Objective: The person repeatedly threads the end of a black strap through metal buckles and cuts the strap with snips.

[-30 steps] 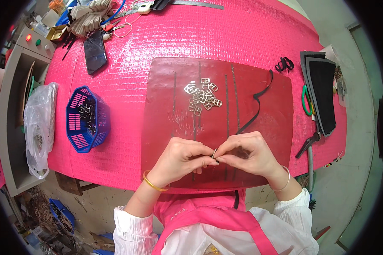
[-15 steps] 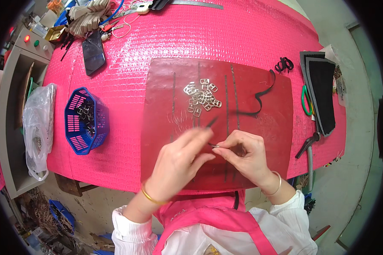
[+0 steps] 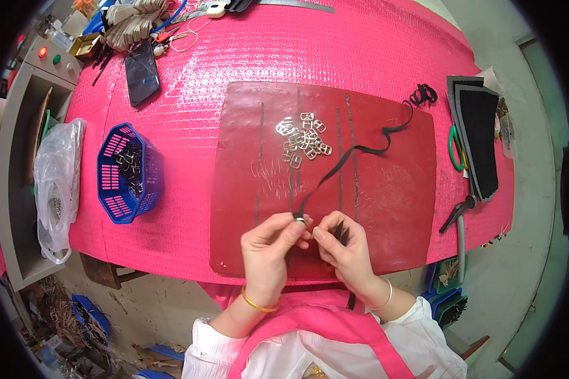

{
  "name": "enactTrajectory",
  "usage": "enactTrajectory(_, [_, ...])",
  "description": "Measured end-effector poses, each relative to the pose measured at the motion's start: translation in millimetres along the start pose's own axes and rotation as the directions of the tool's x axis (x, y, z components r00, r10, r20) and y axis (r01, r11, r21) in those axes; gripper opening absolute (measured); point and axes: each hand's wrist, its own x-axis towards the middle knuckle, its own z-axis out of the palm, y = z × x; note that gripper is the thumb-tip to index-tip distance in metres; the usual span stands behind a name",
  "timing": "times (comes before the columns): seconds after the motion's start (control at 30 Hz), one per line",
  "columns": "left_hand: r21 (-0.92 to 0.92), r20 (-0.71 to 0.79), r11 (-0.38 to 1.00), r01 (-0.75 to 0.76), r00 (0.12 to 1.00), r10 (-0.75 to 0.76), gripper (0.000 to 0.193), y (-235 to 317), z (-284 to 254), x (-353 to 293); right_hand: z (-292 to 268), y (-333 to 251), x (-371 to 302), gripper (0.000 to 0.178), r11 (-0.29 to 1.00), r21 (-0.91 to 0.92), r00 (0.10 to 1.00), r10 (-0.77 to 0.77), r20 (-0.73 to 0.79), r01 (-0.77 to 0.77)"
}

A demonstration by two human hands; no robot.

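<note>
My left hand [image 3: 270, 247] pinches a small metal buckle [image 3: 299, 220] at the near edge of a dark red mat [image 3: 392, 189]. A thin black strap [image 3: 354, 151] runs from that buckle up and to the right across the mat. My right hand [image 3: 342, 247] sits right beside the left, fingertips pinching the near end of the strap by the buckle. A loose pile of silver buckles [image 3: 302, 139] lies on the mat beyond my hands.
A blue plastic basket [image 3: 128, 172] with metal parts stands at the left on the pink table [image 3: 189, 95]. A phone [image 3: 141, 72] lies at the back left. Black fabric pieces [image 3: 477, 136], green-handled scissors [image 3: 454, 148] and pliers [image 3: 456, 211] are on the right. A clear bag [image 3: 57, 183] hangs at the left edge.
The black strap has been pulled out longer through the buckle and now stretches straight across the mat. Both hands have closed in together around the buckle.
</note>
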Motion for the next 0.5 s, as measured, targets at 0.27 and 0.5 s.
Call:
enactTrajectory(0.27, [0.202, 0.139, 0.974, 0.108, 0.981, -0.138, 0.015, 28.4, -15.1, -3.2, -28.6, -42.0, 10.9, 0.047, 0.891, -0.345, 0.827, 0.418, 0.377, -0.294])
enactTrajectory(0.5, [0.299, 0.148, 0.949, 0.101, 0.978, -0.15, 0.014, 33.2, -12.7, -4.0, -16.8, -34.7, 17.6, 0.044, 0.948, -0.253, 0.829, 0.295, 0.476, -0.192])
